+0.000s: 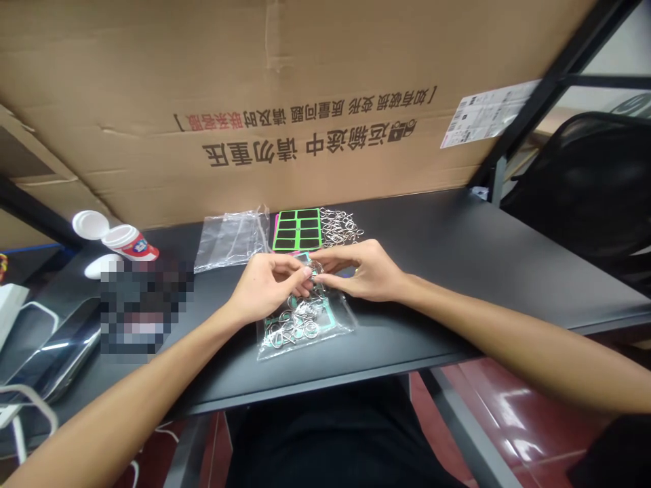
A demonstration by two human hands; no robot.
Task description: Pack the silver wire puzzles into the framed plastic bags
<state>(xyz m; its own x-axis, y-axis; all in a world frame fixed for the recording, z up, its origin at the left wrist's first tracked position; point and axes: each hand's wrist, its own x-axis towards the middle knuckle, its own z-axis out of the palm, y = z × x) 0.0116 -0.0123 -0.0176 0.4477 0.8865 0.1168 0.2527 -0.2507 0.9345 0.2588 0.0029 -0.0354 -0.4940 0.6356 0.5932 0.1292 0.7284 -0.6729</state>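
Observation:
My left hand and my right hand meet over the middle of the desk, thumbs and fingers pinched close together. Between their fingertips is a small silver metal ring piece, partly hidden by the fingers. Directly beneath lies a clear plastic bag with several shiny looped wire pieces and a teal-edged sheet in or under it. Beyond the hands rests a green-framed card with black panels, its pink edge showing underneath. To its right is a pile of silver wire loops.
A second clear plastic bag lies flat at the back left. An open white-and-red tub is tipped over farther left, near a phone and cables. A cardboard sheet stands along the desk's back edge. A black chair is at right.

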